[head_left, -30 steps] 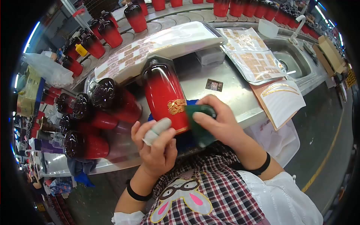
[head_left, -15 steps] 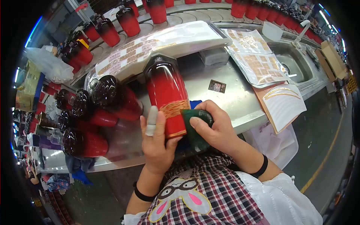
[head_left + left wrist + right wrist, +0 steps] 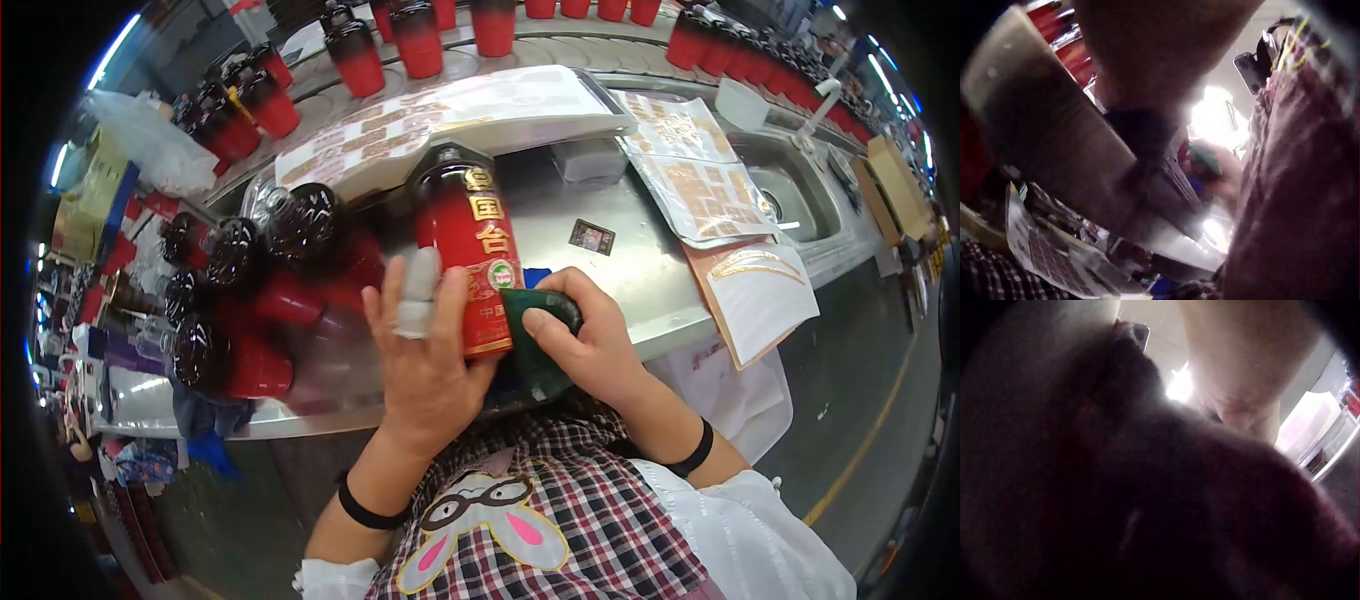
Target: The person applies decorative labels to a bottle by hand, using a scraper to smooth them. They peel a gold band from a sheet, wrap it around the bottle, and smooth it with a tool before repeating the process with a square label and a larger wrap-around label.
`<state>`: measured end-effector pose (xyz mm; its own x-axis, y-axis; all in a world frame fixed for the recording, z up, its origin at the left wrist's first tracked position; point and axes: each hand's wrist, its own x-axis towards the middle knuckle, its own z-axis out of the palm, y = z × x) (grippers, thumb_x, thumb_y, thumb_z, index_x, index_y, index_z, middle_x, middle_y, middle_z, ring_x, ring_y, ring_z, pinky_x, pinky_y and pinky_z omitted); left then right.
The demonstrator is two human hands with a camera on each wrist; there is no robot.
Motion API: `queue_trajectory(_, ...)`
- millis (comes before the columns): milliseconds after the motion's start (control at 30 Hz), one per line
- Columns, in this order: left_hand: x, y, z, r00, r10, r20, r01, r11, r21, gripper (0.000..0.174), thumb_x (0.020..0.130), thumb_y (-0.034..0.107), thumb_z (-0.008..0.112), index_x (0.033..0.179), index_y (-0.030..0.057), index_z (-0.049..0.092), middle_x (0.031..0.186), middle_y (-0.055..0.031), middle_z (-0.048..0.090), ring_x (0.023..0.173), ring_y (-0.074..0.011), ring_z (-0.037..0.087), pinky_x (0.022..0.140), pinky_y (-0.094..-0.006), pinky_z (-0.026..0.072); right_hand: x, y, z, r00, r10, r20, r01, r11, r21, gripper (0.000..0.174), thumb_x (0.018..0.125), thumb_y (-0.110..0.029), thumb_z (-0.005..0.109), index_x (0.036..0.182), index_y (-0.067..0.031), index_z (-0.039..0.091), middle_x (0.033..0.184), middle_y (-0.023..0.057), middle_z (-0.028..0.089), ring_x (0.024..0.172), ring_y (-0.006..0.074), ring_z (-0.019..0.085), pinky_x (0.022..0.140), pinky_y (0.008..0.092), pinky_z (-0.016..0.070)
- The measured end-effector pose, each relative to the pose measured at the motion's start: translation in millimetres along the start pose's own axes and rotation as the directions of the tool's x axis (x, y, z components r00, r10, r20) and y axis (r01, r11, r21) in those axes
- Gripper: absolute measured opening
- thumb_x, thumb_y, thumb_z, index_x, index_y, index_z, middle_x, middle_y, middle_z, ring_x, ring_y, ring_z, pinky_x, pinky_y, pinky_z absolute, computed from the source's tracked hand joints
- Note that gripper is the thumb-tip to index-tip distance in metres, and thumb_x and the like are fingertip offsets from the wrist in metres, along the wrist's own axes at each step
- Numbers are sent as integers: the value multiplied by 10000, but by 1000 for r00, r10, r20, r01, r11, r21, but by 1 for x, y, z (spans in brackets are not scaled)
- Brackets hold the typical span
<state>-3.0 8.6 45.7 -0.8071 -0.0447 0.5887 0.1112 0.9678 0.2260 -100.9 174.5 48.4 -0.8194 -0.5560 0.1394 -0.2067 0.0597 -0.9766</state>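
Red bottle sits tilted at the near edge of the steel counter, base toward us. Since a second ago we have rolled it: the gold emblem has turned out of sight, and gold characters with a round seal now face up. Our left hand, one finger taped, wraps the lower body. Our right hand pinches a green pad against the bottle's right flank, so a fresh side meets the pad.
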Motion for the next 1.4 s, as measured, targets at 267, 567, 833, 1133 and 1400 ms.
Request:
queue_trajectory(267,-17,-15,9,991,-125,51,132,978,-161,825,840,358,730,1458,-31,347,1510,-244,356,1404,-425,337,1171,-569,146,-1,-2,-4,995,82,55,-85,995,52,238,893,-186,659,1012,4,579,800,92,640,733,128,602,671,298,499)
queue_trajectory(567,-19,-19,9,989,-141,51,149,960,-239,819,856,350,717,1470,-34,333,1484,-240,401,1385,-396,385,1168,-569,179,-1,-1,-6,996,58,62,-60,998,28,241,882,-184,661,1012,1,577,797,100,624,721,149,598,669,308,495)
queue_trajectory(833,2,-7,2,998,4,66,-4,1000,-3,849,877,403,690,1478,-50,298,1463,-288,402,1382,-411,389,1169,-554,193,-2,1,-5,998,13,59,-13,1000,2,235,884,-181,658,1011,-2,573,795,99,628,727,153,608,673,310,499)
queue_trajectory(1133,-2,-6,0,996,-76,42,79,994,-70,935,876,454,669,1482,-106,231,1427,-281,449,1311,-418,465,1156,-600,172,0,0,-5,997,24,73,-26,1000,15,234,883,-177,660,1015,-3,576,785,98,625,724,153,610,675,312,502)
queue_trajectory(1400,-20,-23,10,974,-150,172,202,918,-342,912,928,489,592,1497,-101,193,1460,-301,397,1347,-419,428,1171,-567,158,0,2,-8,996,-14,88,13,1000,12,245,874,-182,672,1023,-8,583,797,98,638,713,149,614,667,312,503)
